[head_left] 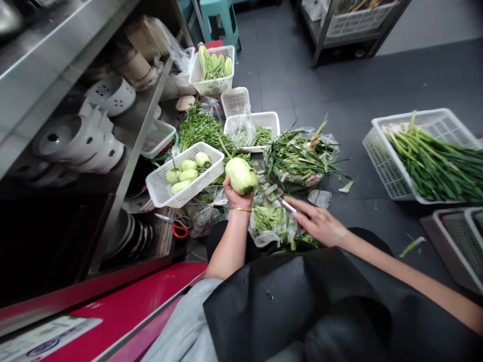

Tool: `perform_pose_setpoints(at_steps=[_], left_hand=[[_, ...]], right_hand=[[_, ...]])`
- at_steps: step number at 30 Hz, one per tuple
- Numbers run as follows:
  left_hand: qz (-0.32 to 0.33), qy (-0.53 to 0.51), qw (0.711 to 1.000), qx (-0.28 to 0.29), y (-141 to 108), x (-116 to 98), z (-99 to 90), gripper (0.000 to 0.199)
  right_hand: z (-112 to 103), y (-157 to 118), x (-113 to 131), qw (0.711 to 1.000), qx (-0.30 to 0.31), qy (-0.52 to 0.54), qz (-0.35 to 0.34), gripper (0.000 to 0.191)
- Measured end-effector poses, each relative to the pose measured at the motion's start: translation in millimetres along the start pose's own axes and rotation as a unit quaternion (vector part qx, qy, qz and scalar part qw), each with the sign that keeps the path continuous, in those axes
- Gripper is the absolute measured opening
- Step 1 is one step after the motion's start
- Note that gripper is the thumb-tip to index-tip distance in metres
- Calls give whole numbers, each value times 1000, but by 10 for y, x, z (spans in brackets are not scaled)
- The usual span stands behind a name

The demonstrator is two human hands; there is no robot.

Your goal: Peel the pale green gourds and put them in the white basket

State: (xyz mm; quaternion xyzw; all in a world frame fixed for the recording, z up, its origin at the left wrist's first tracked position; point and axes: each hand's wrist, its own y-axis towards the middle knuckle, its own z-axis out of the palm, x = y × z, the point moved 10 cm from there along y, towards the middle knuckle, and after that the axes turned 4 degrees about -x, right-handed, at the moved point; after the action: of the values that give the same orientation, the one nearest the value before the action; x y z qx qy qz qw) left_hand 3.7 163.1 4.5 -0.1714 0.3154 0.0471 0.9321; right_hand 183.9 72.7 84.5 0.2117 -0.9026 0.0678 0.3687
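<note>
A large pale green vegetable (pixel 240 176) is held up in my left hand (pixel 238 195), its fingers wrapped round it from below. My right hand (pixel 316 221) grips a metal peeler (pixel 285 202) by its handle, a little to the right of the vegetable and apart from it. Just left of my left hand, a white basket (pixel 160 195) holds several similar pale green vegetables (pixel 188 175). Beneath both hands lie green peelings (pixel 269 218) in a plastic-lined container.
Leafy greens (pixel 202 128) and a pile of green stalks (pixel 298 156) lie ahead. Red-handled scissors (pixel 180 230) are at the left, beside a metal shelf (pixel 141 133). A white basket (pixel 388 166) of long greens stands right. A teal stool (pixel 220 11) is at the back.
</note>
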Motion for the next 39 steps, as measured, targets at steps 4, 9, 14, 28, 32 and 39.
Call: perform_pose_setpoints(at_steps=[4, 9, 14, 28, 32, 39], left_hand=[[-19, -16, 999, -34, -12, 66, -61, 57], [-30, -49, 996, -68, -8, 84, -128, 46], [9, -80, 991, -106, 28, 16, -196, 40], [-69, -105, 990, -62, 27, 123, -128, 48], [-76, -89, 992, -52, 32, 112, -107, 49], [-16, -63, 992, -107, 14, 22, -124, 40]], right_hand=[[-299, 377, 293, 998, -57, 4, -39, 46], [-108, 454, 492, 987, -101, 11, -122, 49], [280, 246, 121, 990, -70, -14, -120, 50], [306, 334, 131, 982, -61, 10, -176, 51], [218, 88, -52, 986, -68, -17, -148, 51], [124, 462, 368, 968, -70, -169, -171, 49]])
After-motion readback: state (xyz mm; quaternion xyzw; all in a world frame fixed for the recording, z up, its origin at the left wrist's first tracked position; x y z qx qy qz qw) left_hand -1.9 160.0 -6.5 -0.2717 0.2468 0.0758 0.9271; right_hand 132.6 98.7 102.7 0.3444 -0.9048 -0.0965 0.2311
